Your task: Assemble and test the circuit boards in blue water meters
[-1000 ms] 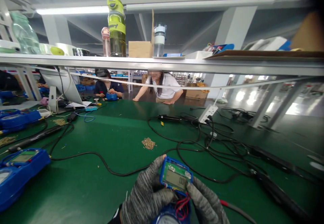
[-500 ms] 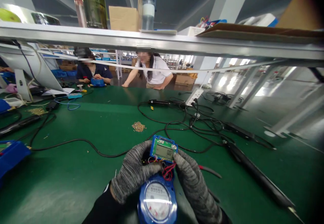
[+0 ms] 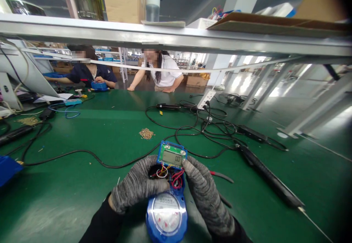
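Note:
A blue water meter [image 3: 166, 215] with a round dial lies on the green bench in front of me. Its top end carries a green circuit board with an LCD screen [image 3: 172, 156], joined by red, white and yellow wires. My left hand [image 3: 136, 184], in a grey knit glove, is wrapped round the meter's left side, thumb by the wires. My gloved right hand [image 3: 205, 193] grips the right side, fingertips touching the board's lower right edge.
Black cables [image 3: 198, 133] and electric screwdrivers [image 3: 268, 179] sprawl across the green mat. A small pile of brass screws [image 3: 146, 133] lies ahead. Two other people [image 3: 162, 69] work at the far edge. A metal shelf [image 3: 176, 37] with bottles and boxes spans overhead. Another blue meter [image 3: 8, 164] sits at left.
The camera has tilted down, so the meter's dial is now in full view. The meter and both hands sit slightly farther from me, and the wires under the board show more.

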A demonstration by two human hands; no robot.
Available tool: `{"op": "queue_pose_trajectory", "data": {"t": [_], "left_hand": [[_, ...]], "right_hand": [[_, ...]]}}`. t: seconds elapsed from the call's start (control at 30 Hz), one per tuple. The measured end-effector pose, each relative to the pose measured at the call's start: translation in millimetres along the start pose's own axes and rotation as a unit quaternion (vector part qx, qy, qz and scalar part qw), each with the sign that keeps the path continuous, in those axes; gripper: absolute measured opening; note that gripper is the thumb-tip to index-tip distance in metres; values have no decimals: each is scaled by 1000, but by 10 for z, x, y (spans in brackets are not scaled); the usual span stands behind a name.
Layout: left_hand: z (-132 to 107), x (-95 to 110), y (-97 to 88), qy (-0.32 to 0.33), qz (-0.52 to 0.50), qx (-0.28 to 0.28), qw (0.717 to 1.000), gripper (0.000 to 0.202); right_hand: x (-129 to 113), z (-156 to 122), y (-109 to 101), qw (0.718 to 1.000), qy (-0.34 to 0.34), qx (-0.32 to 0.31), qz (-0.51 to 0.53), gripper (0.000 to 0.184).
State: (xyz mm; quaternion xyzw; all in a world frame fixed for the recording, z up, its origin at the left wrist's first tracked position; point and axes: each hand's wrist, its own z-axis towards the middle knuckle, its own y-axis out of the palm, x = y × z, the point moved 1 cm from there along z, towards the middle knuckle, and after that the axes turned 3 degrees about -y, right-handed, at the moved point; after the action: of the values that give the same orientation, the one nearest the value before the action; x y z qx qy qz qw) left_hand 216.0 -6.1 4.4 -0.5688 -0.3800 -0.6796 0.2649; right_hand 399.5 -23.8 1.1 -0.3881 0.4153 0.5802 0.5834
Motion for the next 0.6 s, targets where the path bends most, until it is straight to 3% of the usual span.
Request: {"op": "queue_pose_trajectory", "data": {"t": [0.1,0.23,0.5,0.6], "left_hand": [[-21,113,8,31,-13,-20,999,52],[9,100,26,74,28,51,996,34],[38,-64,50,41,-1,74,996,34],[50,-76,9,51,-8,109,993,42]], "right_hand": [[53,-17,-20,1000,1,10,-15,28],[-5,-33,-21,998,8,17,-55,28],[-65,-52,-3,994,17,38,-104,27],[-39,-64,5,994,6,33,-100,28]]}}
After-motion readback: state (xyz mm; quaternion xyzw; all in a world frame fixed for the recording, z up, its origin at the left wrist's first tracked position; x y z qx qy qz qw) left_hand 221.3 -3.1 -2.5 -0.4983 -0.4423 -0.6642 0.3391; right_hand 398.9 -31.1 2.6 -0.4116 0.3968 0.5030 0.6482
